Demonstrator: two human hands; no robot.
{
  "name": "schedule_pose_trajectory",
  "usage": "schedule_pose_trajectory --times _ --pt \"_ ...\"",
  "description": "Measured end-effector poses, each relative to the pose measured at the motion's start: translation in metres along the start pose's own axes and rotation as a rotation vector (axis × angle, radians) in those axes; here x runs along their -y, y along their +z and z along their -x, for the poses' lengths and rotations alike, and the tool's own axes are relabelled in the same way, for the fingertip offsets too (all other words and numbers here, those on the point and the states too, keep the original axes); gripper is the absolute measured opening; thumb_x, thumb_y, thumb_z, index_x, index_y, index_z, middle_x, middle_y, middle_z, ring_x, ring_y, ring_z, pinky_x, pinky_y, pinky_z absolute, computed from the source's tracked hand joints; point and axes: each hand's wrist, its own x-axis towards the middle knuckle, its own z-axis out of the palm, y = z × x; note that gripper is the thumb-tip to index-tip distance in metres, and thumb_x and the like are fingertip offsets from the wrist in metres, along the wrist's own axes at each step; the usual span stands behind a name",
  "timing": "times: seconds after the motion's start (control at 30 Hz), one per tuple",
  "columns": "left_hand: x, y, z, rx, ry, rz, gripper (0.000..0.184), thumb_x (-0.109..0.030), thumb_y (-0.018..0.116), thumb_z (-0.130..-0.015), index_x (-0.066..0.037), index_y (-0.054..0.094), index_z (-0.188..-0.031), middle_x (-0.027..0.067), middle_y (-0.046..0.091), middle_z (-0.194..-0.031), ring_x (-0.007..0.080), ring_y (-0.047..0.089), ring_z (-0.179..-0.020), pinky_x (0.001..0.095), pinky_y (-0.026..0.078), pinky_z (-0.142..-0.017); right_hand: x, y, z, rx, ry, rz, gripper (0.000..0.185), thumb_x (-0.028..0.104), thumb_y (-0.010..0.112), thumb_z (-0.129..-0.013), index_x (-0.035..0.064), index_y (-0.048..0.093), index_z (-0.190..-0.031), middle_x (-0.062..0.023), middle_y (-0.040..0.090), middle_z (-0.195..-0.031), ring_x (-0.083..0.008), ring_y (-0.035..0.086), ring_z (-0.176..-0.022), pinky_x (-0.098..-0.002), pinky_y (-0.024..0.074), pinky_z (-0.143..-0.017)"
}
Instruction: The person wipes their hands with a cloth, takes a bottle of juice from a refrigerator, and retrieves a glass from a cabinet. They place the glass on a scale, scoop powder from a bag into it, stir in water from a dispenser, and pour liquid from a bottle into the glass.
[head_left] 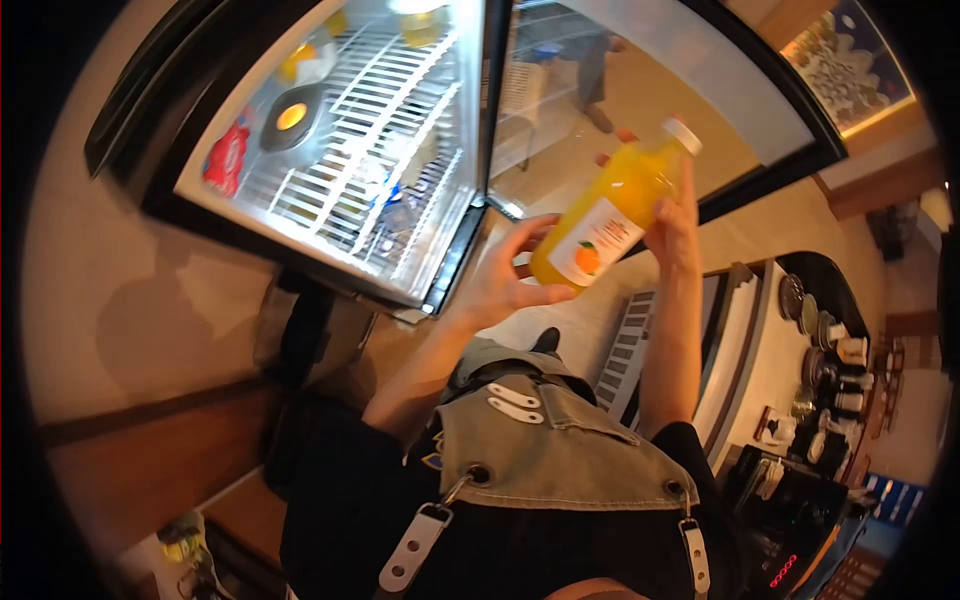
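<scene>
Between both hands is a tilted bottle of orange-yellow juice (620, 205) with a white cap and a white label showing an orange. My left hand (512, 270) holds the lower end of the bottle, fingers and thumb around its base. My right hand (675, 225) grips the upper part near the cap, its thumb on the front and some fingers hidden behind. The bottle is in front of the open glass door (740, 90) of a lit fridge (400, 130), whose white wire shelves stand to the left.
A red packet (228, 157) and a dark round item (292, 117) are inside the fridge. A counter (750, 370) with dishes and jars runs along the right. Someone's leg (592, 75) shows through the glass door.
</scene>
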Motion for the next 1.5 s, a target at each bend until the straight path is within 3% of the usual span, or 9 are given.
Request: schedule_pose_trajectory --times 0.23,0.37,0.47,0.67,0.83,1.0,1.1,1.43,1.5 --pt "0.078 -0.050 0.010 -0.006 -0.096 0.137 0.071 -0.013 0.082 -0.088 -0.008 0.047 -0.149 0.0082 0.060 -0.136 0.0193 0.059 -0.125 0.0369 0.051 -0.105 0.058 0.014 0.100 -0.459 -0.287 0.149 0.095 0.042 0.081 -0.074 0.0113 0.035 -0.151 -0.0154 0.052 -0.143 -0.0316 0.051 -0.131 -0.0528 0.0497 -0.108" --pt "0.218 -0.144 -0.029 -1.156 0.024 -0.032 0.058 -0.001 0.082 -0.082 -0.002 0.046 -0.127 0.0081 0.055 -0.115 0.0225 0.062 -0.106 0.0356 0.053 -0.097 -0.002 -0.013 0.161 -0.342 0.040 0.398 0.082 0.030 0.085 -0.076 0.0140 0.045 -0.146 -0.0142 0.054 -0.138 -0.0287 0.060 -0.120 -0.0525 0.0517 -0.105" --pt "0.239 -0.211 -0.064 -1.628 -0.158 -0.572 0.106 -0.015 0.096 -0.068 0.007 0.029 -0.147 0.0244 0.041 -0.144 0.0352 0.046 -0.129 0.0432 0.040 -0.112 0.009 -0.040 0.166 -0.337 0.172 0.512 0.079 0.026 0.087 -0.075 0.0088 0.048 -0.142 -0.0135 0.059 -0.133 -0.0274 0.062 -0.118 -0.0486 0.0536 -0.103" --pt "0.254 -0.290 -0.099 -1.820 -0.544 -0.785 0.131 -0.046 0.099 -0.057 0.008 0.024 -0.151 0.0252 0.030 -0.157 0.0392 0.036 -0.145 0.0462 0.032 -0.121 0.007 -0.059 0.170 -0.290 0.256 0.549 0.080 0.015 0.091 -0.069 0.0087 0.049 -0.137 -0.0112 0.057 -0.130 -0.0276 0.061 -0.118 -0.0456 0.0570 -0.098" --pt "0.285 -0.345 -0.070 -1.573 -0.020 -1.154 0.037 -0.024 0.069 -0.088 -0.006 0.057 -0.118 0.0067 0.070 -0.117 0.0233 0.066 -0.093 0.0366 0.054 -0.072 0.035 -0.079 0.121 -0.422 -0.071 0.376 0.081 0.013 0.092 -0.069 0.0105 0.047 -0.136 -0.0108 0.055 -0.127 -0.0283 0.060 -0.116 -0.0445 0.0568 -0.097" --pt "0.276 -0.345 -0.038 -0.925 1.010 0.979 0.038 -0.024 0.052 -0.103 -0.011 0.046 -0.138 0.0245 0.062 -0.126 0.0467 0.067 -0.096 0.0586 0.056 -0.081 -0.034 -0.105 0.153 -0.127 0.456 0.639 0.078 0.014 0.094 -0.065 0.0073 0.051 -0.129 -0.0084 0.057 -0.120 -0.0198 0.059 -0.111 -0.0373 0.0506 -0.097" --pt "0.295 -0.363 -0.039 -1.353 0.795 0.647 0.038 -0.046 0.042 -0.102 -0.025 0.057 -0.131 0.0053 0.064 -0.132 0.0295 0.058 -0.113 0.0496 0.049 -0.084 -0.036 -0.107 0.144 -0.143 0.514 0.642 0.074 0.016 0.095 -0.065 0.0052 0.053 -0.125 -0.0092 0.057 -0.120 -0.0204 0.059 -0.111 -0.0380 0.0502 -0.097" --pt "0.293 -0.334 -0.043 -1.225 0.999 0.830 0.055 -0.048 0.053 -0.096 -0.015 0.057 -0.140 0.0139 0.060 -0.143 0.0344 0.061 -0.124 0.0441 0.057 -0.088 -0.050 -0.111 0.089 -0.178 0.449 0.828 0.071 0.021 0.094 -0.064 0.0056 0.054 -0.121 -0.0103 0.057 -0.119 -0.0242 0.059 -0.111 -0.0401 0.0482 -0.097" --pt "0.291 -0.293 -0.083 -1.989 0.071 0.060 0.067 -0.002 0.079 -0.077 0.004 0.049 -0.137 0.0182 0.061 -0.131 0.0306 0.062 -0.110 0.0443 0.052 -0.095 -0.056 -0.106 0.080 -0.192 0.468 0.799 0.071 0.021 0.094 -0.064 0.0056 0.054 -0.121 -0.0105 0.057 -0.119 -0.0247 0.059 -0.111 -0.0403 0.0480 -0.097"
